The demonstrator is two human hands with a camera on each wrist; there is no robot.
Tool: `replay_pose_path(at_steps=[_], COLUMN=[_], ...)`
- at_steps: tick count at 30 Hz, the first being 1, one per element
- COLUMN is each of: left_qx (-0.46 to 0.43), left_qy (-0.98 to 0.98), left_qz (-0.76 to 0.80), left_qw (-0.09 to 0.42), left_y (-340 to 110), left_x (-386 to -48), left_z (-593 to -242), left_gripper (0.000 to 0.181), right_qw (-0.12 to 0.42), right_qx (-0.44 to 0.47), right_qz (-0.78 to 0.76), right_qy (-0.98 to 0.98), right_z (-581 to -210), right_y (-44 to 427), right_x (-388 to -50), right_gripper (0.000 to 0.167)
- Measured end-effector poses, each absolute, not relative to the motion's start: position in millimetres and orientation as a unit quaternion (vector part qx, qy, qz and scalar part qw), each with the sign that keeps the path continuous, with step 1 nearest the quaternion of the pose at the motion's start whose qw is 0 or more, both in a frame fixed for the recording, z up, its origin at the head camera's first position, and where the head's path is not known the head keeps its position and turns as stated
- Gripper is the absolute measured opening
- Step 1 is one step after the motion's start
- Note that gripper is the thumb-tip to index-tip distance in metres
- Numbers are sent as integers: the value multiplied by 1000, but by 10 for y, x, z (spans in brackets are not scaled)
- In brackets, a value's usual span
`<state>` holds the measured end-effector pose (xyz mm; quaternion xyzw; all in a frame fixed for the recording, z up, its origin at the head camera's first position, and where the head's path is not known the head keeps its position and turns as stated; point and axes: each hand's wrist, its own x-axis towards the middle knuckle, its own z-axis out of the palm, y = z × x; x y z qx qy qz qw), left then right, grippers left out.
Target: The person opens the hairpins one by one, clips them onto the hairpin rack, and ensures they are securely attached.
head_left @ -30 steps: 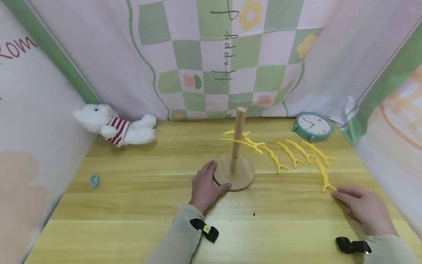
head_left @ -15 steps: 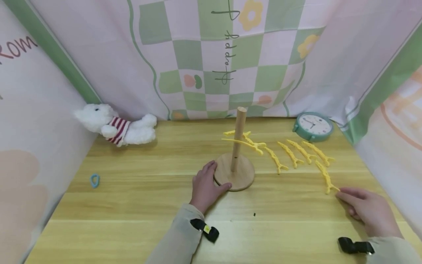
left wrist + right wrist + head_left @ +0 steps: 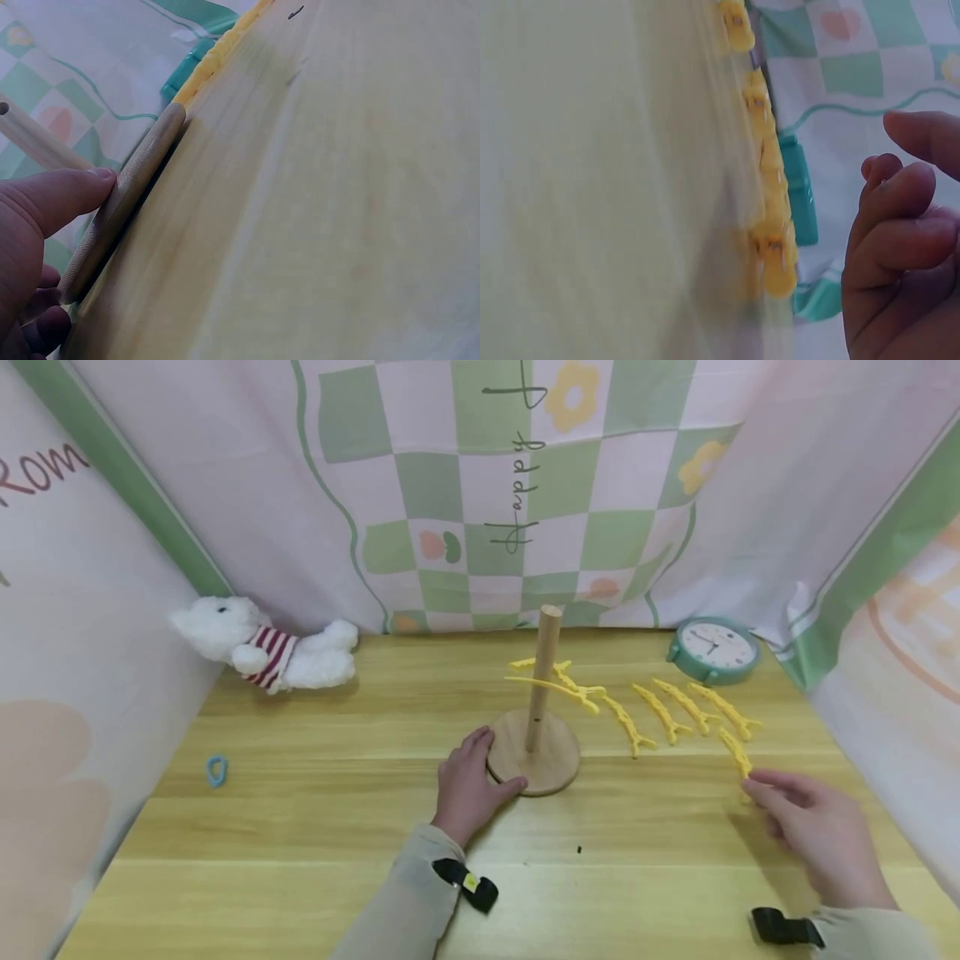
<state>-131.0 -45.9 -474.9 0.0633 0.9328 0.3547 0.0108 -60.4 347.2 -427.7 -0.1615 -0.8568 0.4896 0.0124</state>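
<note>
A round wooden base (image 3: 551,766) with an upright post (image 3: 546,652) stands at the table's middle. My left hand (image 3: 471,785) grips the base's left rim, its thumb (image 3: 71,195) on the near edge. Yellow pieces (image 3: 558,687), which look like alligator hair clips, cross in front of and behind the post; whether they clamp it I cannot tell. More yellow clips lie right of it. My right hand (image 3: 821,831) is over the nearest hair clip (image 3: 735,748), hiding its near end. In the right wrist view, its thumb and loosely curled fingers are apart and hold nothing.
A green clock (image 3: 712,649) lies at the back right. A white plush toy (image 3: 262,647) in a striped shirt lies at the back left. Near the left edge lies a small blue ring (image 3: 216,771). A patterned curtain (image 3: 427,485) hangs behind the table (image 3: 300,843).
My right hand pulled the nearest clip's end slightly rightward, then let go and shifted left over the clip. My left hand stays on the base.
</note>
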Motion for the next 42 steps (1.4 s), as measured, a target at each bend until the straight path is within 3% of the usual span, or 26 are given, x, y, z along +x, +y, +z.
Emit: replay_pose_path(at_steps=[9,15,24,34,42], left_qx=[61,59,62,62,57], left_qy=[932,932,931,931,933], left_qz=[357,358,360,360,356], left_qw=[12,15,13,14,16], left_y=[-454,-453,-457,-463,-451], left_x=[-1318,-1318,-1308,-1314,-1323], left_z=[-4755,-4759,-4750,-4754,-4766], left_gripper=[90,90,90,90,89], right_qw=[0,14,41,64,80], right_qx=[-102,-66,12,50,69], right_qz=[477,473,448,458,484], right_qy=[-873,-878,-893,-885,-869], right_z=[-4038,-3870,-3669,-3572,-3521], right_y=[3065,2771,2367,2021,1868], right_x=[-689,-726,-747,-813,-913], right_gripper=[40,47,35,33,55])
